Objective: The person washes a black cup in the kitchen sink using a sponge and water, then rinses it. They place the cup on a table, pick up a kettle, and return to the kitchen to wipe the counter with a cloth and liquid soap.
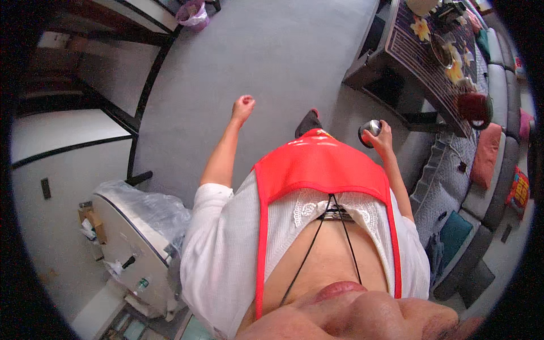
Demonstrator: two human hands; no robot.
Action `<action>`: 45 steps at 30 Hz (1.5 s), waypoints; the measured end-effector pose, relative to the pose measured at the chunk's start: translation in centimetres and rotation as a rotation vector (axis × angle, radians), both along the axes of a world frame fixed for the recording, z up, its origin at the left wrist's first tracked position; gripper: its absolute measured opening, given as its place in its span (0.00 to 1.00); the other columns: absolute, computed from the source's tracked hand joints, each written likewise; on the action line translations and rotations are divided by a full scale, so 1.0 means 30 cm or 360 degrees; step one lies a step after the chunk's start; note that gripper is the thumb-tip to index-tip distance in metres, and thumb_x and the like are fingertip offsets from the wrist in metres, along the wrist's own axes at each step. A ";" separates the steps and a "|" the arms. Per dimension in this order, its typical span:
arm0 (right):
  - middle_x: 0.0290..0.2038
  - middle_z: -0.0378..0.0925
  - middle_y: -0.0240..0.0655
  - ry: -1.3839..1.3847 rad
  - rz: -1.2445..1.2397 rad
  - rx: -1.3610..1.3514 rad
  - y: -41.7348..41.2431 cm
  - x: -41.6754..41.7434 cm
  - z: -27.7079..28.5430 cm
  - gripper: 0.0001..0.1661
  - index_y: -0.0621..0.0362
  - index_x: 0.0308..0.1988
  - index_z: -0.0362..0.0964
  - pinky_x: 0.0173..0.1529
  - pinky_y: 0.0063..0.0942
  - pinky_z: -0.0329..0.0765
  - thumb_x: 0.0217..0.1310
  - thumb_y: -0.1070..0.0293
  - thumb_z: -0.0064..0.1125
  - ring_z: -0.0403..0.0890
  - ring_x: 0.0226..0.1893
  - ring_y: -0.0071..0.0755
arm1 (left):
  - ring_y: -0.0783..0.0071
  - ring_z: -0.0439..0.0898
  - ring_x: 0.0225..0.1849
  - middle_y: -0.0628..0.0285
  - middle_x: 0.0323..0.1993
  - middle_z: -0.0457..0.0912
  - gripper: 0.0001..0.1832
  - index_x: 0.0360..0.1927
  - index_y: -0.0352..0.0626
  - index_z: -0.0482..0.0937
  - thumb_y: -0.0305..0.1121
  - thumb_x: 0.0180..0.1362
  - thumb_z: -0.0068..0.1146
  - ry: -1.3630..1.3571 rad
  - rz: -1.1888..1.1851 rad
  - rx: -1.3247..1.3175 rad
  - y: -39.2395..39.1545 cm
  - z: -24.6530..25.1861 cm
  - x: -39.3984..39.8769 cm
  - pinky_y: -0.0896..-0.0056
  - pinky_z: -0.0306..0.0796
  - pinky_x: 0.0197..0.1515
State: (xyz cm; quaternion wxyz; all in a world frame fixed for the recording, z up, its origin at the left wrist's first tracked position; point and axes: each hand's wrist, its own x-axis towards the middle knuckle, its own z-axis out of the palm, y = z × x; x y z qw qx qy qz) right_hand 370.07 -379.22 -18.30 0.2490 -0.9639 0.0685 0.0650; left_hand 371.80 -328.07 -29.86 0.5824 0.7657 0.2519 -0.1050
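Note:
My right hand [383, 139] grips a small, rounded container [373, 126], dark around its side with a shiny silver metal part; its exact kind is unclear. It is held out to the right of my red apron [323, 163], above the floor. On the other side, my left hand [243, 108] hangs in front of me over the grey floor [272, 55], fingers curled in and nothing visible in them. One dark shoe [309, 123] shows beyond the apron's lower edge.
A dark low table [408, 63] stands at front right, with a dark red pot-like vessel [471, 108] at its near end. Behind it runs a grey sofa [497, 85] with cushions. A plastic-draped white appliance or cabinet [136, 229] is at left. A purple waste bin [193, 16] stands ahead.

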 end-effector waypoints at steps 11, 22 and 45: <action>0.50 0.64 0.51 -0.0374 0.0114 0.0303 0.003 1.035 0.269 0.50 0.66 0.55 0.58 0.57 0.38 0.65 0.36 0.49 0.71 0.67 0.52 0.49 | 0.75 0.70 0.14 0.64 0.19 0.73 0.09 0.35 0.41 0.73 0.35 0.53 0.54 0.1291 -0.0391 0.0162 0.162 -0.277 -0.013 0.72 0.65 0.14; 0.48 0.70 0.46 -0.0647 -0.0757 0.0211 -0.261 1.582 0.571 0.46 0.65 0.54 0.62 0.51 0.35 0.70 0.41 0.49 0.71 0.73 0.49 0.43 | 0.76 0.74 0.17 0.65 0.21 0.74 0.06 0.35 0.43 0.72 0.32 0.55 0.51 0.0623 -0.0154 -0.0391 0.259 -0.160 1.622 0.77 0.70 0.17; 0.42 0.73 0.50 -0.1285 -0.1183 -0.0352 -1.263 2.202 0.726 0.42 0.68 0.49 0.65 0.48 0.38 0.72 0.39 0.50 0.70 0.75 0.42 0.47 | 0.64 0.80 0.31 0.55 0.39 0.76 0.19 0.50 0.40 0.69 0.36 0.56 0.53 0.0909 -0.0995 -0.0001 -0.673 0.059 2.670 0.70 0.75 0.26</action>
